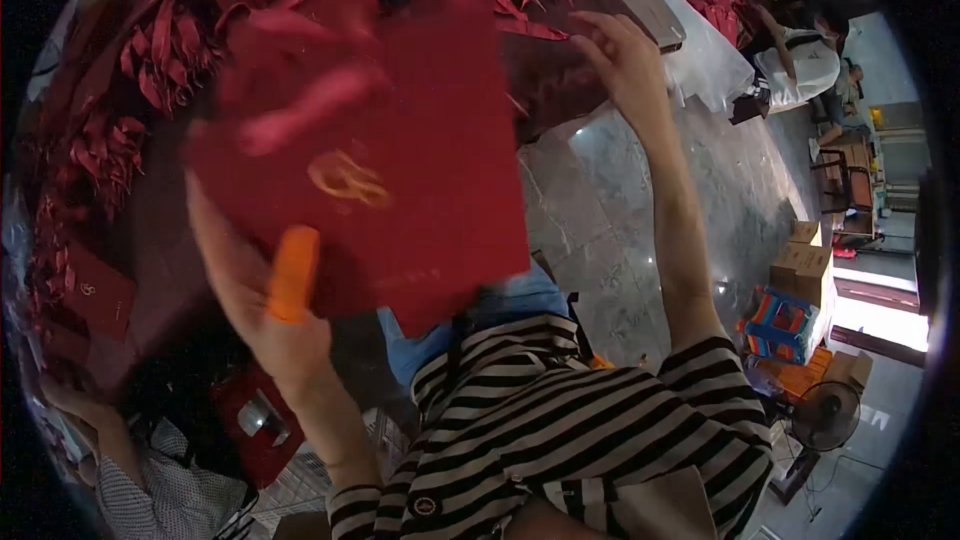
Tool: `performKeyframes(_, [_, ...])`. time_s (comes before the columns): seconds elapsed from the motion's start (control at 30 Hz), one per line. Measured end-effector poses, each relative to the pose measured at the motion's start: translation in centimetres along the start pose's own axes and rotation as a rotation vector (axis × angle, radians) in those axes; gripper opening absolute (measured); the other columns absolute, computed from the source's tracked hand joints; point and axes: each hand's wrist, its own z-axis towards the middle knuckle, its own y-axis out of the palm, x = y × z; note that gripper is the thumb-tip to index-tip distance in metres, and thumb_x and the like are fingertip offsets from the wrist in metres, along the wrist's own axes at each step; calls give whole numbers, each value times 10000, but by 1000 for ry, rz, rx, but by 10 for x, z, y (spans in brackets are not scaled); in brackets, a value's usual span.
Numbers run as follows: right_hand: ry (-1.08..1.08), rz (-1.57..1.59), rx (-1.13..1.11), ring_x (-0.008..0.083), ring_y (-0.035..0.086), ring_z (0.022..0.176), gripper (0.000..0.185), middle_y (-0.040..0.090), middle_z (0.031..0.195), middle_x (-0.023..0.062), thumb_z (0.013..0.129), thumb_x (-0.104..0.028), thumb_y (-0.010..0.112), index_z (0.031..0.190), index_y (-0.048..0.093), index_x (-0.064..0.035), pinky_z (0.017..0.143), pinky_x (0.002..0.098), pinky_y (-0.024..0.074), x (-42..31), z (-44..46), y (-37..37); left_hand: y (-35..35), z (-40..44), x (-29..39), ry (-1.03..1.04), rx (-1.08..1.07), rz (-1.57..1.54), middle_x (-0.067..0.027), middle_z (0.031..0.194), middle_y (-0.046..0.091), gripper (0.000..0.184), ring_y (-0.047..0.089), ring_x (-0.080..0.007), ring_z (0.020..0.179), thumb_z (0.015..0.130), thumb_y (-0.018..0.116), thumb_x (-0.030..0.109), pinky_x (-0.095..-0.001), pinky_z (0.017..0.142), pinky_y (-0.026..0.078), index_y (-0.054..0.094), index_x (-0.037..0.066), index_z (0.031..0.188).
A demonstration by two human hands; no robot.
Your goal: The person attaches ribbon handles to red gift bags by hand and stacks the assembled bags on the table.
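My left hand (290,340) is closed on the lower left edge of a flat dark-red gift bag (440,170) with a gold emblem. An orange cover sits on the thumb, which lies across the front of the bag. A red ribbon (310,115), blurred by motion, crosses the bag's upper left. The fingers behind the bag are mostly hidden. My right hand (625,55) is raised to the right of the bag, apart from it. Its fingers are spread and nothing shows between them. Close beyond this hand is a grey-brown box (640,5).
Heaps of red ribbons (170,50) cover the dark-red table (160,220). Another red piece with a gold emblem (100,290) lies at left. A co-worker's arm (90,410) reaches in at lower left. Cartons (805,265), a fan (825,415) and other people (800,65) are at right.
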Motion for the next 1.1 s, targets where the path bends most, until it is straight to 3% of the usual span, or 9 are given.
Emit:
performKeyframes(0.27, [24,-292,-14,338,634,734,140,627,829,95,874,-199,607,998,650,-148,615,413,516,5,-3,23,6,83,-28,137,19,718,-211,1514,163,822,240,-329,1385,811,693,73,-423,1109,278,226,107,1486])
performKeyframes(0.33, [41,-184,197,351,626,727,125,637,832,97,866,-178,613,982,649,-145,603,415,516,3,-8,12,-2,76,-56,200,-106,989,-230,1498,158,783,237,-420,1356,776,753,148,-477,1085,303,354,234,1444])
performKeyframes(0.53, [64,393,838,76,614,667,188,701,953,116,924,-33,538,1101,590,1,552,192,473,-32,-30,-74,-1,85,-90,345,-72,1397,-173,1518,174,631,132,-405,1404,853,687,357,-574,1084,252,412,247,1410])
performKeyframes(0.6, [-37,237,865,147,645,791,218,669,959,123,930,-9,485,1141,537,11,637,230,514,-43,-42,-104,3,84,-90,367,-71,1386,-175,1512,188,609,137,-407,1402,867,674,327,-574,1087,243,410,246,1410])
performKeyframes(0.7, [-117,-489,612,193,637,903,206,634,950,131,927,1,464,1123,526,1,688,258,516,-60,-70,-121,5,69,-82,415,-48,1281,-174,1479,263,557,207,-389,1376,878,664,245,-544,1078,271,440,216,1387])
performKeyframes(0.77, [198,675,521,172,636,876,196,640,951,136,922,-3,474,1108,533,5,644,242,501,-76,-87,-100,-1,41,-77,403,-20,1203,-171,1452,322,527,272,-370,1353,875,666,192,-514,1066,306,471,187,1364])
performKeyframes(0.83, [391,861,100,146,625,861,161,639,959,135,921,-10,496,1071,550,13,610,229,487,-86,-107,-77,-11,9,-67,543,-61,1076,-154,1297,517,393,478,-331,1196,858,651,67,-441,981,413,578,107,1242])
performKeyframes(0.93, [632,867,-332,120,616,710,150,660,930,104,899,-40,590,1043,605,1,562,245,511,-93,-139,-12,-20,-57,-91,176,-368,806,-136,971,631,296,611,-347,841,788,639,-24,-408,796,494,645,25,1080])
performKeyframes(1.1, [757,960,-578,99,602,756,150,641,909,59,917,-64,570,1052,601,-5,576,228,504,-107,-191,90,-22,-110,-170,13,-549,1121,-155,1202,522,458,489,-336,1094,742,705,86,-437,930,416,581,35,1180])
